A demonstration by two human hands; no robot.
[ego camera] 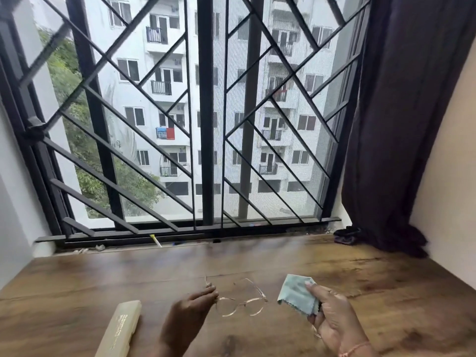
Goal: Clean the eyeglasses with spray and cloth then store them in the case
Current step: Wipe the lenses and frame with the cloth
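Observation:
Thin, clear-framed eyeglasses [244, 300] hang just above the wooden table [360, 279], blurred by motion. My left hand [190, 313] pinches them at their left end, by the hinge. My right hand [332, 315] holds a pale green cleaning cloth [296, 295] between thumb and fingers, just right of the glasses. A beige closed eyeglass case [121, 328] lies on the table at the lower left, beside my left forearm. No spray bottle is in view.
A barred, meshed window [206, 124] stands behind the table. A dark curtain [401, 124] hangs at the right, with a dark bundle [345, 235] at its foot. A small white and yellow stick [155, 240] lies in the window track.

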